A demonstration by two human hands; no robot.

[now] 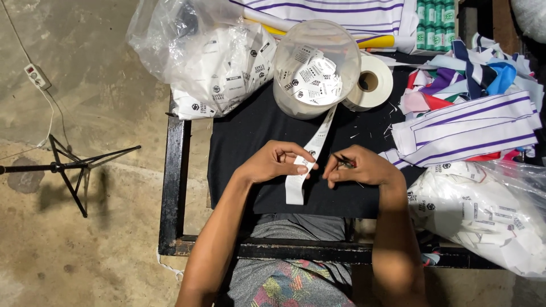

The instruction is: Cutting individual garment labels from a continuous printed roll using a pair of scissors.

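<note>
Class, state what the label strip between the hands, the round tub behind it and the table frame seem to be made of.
Label strip: probably woven or satin ribbon, white, limp, slightly glossy. Round tub: translucent plastic, since the cut labels show through its wall. Table frame: likely black-painted metal, with straight bars and worn, scuffed edges.

left hand [276, 162] pinches white label strip [304, 165]; right hand [355, 167] grips small snips; clear tub [315, 68] behind
</note>
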